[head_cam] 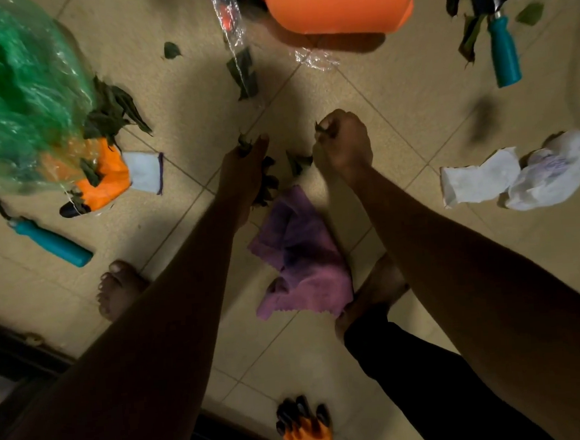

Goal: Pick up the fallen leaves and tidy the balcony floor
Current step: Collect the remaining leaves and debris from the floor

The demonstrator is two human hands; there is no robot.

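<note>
My left hand (244, 169) holds a bunch of dark green leaves (265, 183) low over the tiled floor. My right hand (343, 140) is curled into a fist and pinches a small leaf (320, 128) at its fingertips. Between the two hands a loose leaf (296, 162) lies on the tile. More leaves lie further off: a pile (113, 112) at the mouth of the green plastic bag (15, 91), a single leaf (171, 50), a cluster (244, 73) under clear wrap, and some (471, 35) by the right trowel.
A purple cloth (301, 253) lies between my bare feet. An orange bucket (338, 3) stands at the top. Teal-handled tools lie left (51, 241) and right (503, 52). White crumpled paper (518, 173), an orange glove (306, 428) and an orange-white item (107, 177) litter the floor.
</note>
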